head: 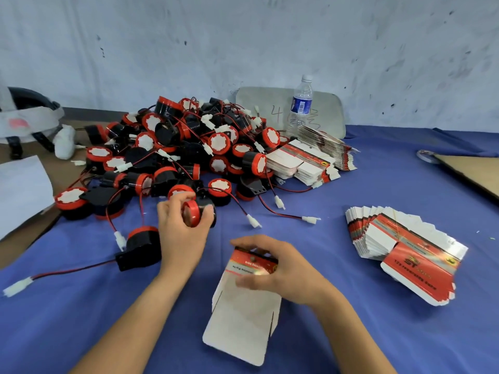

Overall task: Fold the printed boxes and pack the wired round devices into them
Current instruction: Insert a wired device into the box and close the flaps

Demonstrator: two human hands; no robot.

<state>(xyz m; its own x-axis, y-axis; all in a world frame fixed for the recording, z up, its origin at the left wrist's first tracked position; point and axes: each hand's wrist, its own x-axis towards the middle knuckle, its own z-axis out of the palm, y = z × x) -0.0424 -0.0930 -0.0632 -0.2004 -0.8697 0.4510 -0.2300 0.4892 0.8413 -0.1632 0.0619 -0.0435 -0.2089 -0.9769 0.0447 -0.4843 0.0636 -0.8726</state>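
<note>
My left hand [179,228] grips a round black device with a red rim [198,211] at the near edge of the big pile of red-and-black wired devices [189,147]. My right hand [280,268] holds a red-and-white printed box [243,300] at its red end; the box's white flap points toward me over the blue cloth. A fanned stack of flat printed boxes [402,252] lies to the right. More flat boxes [310,157] are stacked behind the pile. One loose device [141,247] sits left of my left arm, its wire running left.
A water bottle [301,103] stands at the back by a grey board. Brown cardboard [475,171] and a tape roll lie at the far right. White paper [21,190] and a grey strap sit at the left edge. Loose wires with white plugs [310,219] trail over the cloth.
</note>
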